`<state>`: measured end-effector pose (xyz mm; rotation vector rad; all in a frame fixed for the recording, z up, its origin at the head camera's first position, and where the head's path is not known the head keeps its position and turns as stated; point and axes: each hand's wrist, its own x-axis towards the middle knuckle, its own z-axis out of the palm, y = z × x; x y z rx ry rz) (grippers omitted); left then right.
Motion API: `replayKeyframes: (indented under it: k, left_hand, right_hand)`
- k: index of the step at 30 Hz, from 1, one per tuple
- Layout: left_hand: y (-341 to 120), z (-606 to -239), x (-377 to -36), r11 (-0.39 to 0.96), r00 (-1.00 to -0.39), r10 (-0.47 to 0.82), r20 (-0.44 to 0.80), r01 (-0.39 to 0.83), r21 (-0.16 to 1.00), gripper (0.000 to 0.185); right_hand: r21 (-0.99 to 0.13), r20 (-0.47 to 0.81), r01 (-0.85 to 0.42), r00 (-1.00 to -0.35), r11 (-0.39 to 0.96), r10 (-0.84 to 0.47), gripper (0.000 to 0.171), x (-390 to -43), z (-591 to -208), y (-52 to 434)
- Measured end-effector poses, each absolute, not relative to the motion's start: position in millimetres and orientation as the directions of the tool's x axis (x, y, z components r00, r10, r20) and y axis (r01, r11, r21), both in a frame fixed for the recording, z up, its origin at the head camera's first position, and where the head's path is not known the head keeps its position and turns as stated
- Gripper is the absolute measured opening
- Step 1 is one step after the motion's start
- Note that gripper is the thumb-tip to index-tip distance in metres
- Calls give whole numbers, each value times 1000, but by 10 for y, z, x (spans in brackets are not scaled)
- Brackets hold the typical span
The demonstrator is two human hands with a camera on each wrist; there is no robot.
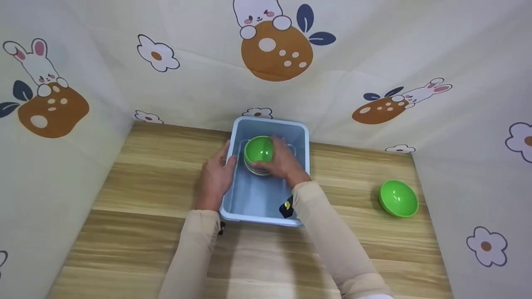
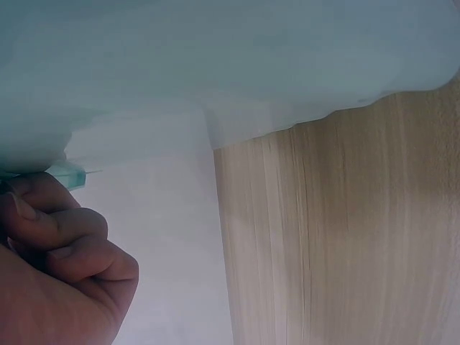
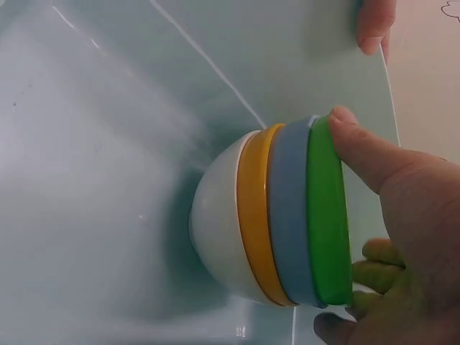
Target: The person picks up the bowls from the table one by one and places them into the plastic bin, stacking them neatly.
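Note:
A light blue plastic bin [image 1: 266, 220] stands on the wooden table [image 1: 158, 178] against the back wall. Inside it is a nested stack of bowls [image 3: 255, 215]: white, yellow, blue, with a green bowl [image 1: 258, 149] on top. My right hand [image 1: 283, 162] reaches into the bin and grips the green bowl [image 3: 327, 215], thumb on its rim and fingers inside it. My left hand [image 1: 216, 174] holds the bin's left rim. In the left wrist view its fingers [image 2: 65, 244] curl under the rim of the bin [image 2: 215, 57].
A second green bowl [image 1: 399, 198] lies alone on the table to the right. Cloth walls printed with rabbits and flowers [image 1: 274, 50] close in the table on the left, back and right. Bare wood [image 2: 338, 237] shows beside the bin.

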<state>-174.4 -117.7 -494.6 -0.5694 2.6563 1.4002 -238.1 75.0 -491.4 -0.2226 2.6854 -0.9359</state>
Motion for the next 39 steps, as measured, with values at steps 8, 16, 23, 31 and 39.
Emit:
replayKeyframes:
  k: [8,16,23,31,39]
  left_hand:
    - [-1188,-4970,-1747,534,-938,-285,-195,-325,781,51]
    - [-1192,-4941,-1748,537,-932,-282,-226,-349,768,52]
    - [-1187,-4943,-1752,518,-929,-280,-243,-359,776,52]
    - [-1181,-4943,-1752,526,-931,-283,-230,-351,775,52]
    - [-1167,-4965,-1743,506,-939,-273,-207,-324,799,52]
  right_hand:
    - [-589,-153,-137,-949,797,-276,102,-2395,-4909,755]
    - [-641,-127,-126,-955,757,-267,99,-2402,-4902,752]
    - [-647,-130,-122,-955,753,-267,100,-2399,-4919,756]
    - [-643,-141,-116,-954,757,-266,100,-2409,-4895,754]
    - [-617,-95,-143,-963,774,-253,89,-2414,-4862,769]
